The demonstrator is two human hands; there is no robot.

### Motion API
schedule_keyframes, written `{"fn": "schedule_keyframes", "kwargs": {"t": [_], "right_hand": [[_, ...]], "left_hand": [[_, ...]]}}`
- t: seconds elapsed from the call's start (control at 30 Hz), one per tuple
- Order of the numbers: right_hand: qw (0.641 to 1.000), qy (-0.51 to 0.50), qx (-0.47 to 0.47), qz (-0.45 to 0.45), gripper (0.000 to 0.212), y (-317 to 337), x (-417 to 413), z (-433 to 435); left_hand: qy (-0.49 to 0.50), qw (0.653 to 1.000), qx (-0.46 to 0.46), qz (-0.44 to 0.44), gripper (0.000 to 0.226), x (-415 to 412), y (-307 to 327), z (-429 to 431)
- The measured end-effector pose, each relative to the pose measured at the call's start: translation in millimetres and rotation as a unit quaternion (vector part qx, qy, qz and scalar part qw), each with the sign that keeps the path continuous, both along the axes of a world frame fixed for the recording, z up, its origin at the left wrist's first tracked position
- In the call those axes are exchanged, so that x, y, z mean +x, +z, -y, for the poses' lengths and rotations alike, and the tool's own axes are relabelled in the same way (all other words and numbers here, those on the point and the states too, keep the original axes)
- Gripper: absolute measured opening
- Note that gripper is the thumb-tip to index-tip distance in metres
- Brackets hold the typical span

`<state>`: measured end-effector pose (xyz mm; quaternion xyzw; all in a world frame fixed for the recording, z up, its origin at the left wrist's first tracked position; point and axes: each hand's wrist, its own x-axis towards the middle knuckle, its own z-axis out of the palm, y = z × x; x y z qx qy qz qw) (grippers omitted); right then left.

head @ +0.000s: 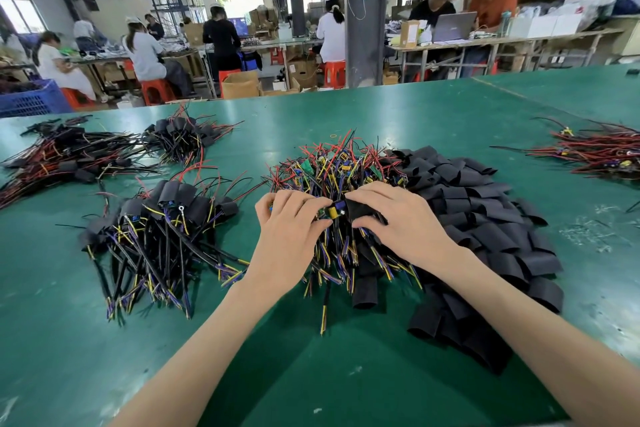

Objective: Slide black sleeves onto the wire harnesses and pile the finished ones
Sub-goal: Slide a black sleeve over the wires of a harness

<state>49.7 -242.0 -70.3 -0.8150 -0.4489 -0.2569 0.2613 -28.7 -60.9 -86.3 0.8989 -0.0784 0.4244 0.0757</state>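
gripping the multicoloured wire harness [328, 213] by its small board end in your left hand [289, 222] and pinching the soft black tubular sleeve [360, 210] in your right hand [401, 220] above the green table [311, 374], hold that stiff end, as the light wires likely flop.

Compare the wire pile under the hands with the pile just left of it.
The middle pile shows bare green boards and yellow parts; the left pile has those ends hidden in black sleeves. The middle pile touches the loose sleeve heap; the left pile lies apart. Both have red, yellow and purple wires.
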Motion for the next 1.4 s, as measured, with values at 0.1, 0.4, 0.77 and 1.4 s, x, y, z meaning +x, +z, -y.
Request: {"fn": "schedule_keyframes", "kwargs": {"t": [0.1, 0.4, 0.77, 1.4], "right_hand": [[1.000, 0.007, 0.015, -0.022, 0.037, 0.6, -0.1, -0.2], [0.995, 0.069, 0.035, -0.059, 0.035, 0.4, 3.0, 0.7], [0.997, 0.065, 0.040, -0.016, 0.034, -2.2, 0.5, -1.4], [0.995, 0.077, 0.057, 0.022, 0.034, -4.9, -3.7, -4.9]], "left_hand": [[-0.004, 1.000, -0.004, -0.003, 0.025, -0.2, 0.6, 1.1], [-0.015, 1.000, -0.008, -0.006, 0.023, -1.2, 3.2, 1.9], [-0.003, 1.000, -0.002, -0.008, 0.023, -1.4, 1.1, 0.9], [-0.003, 1.000, 0.005, -0.011, 0.023, -2.1, 3.0, -0.4]]}}
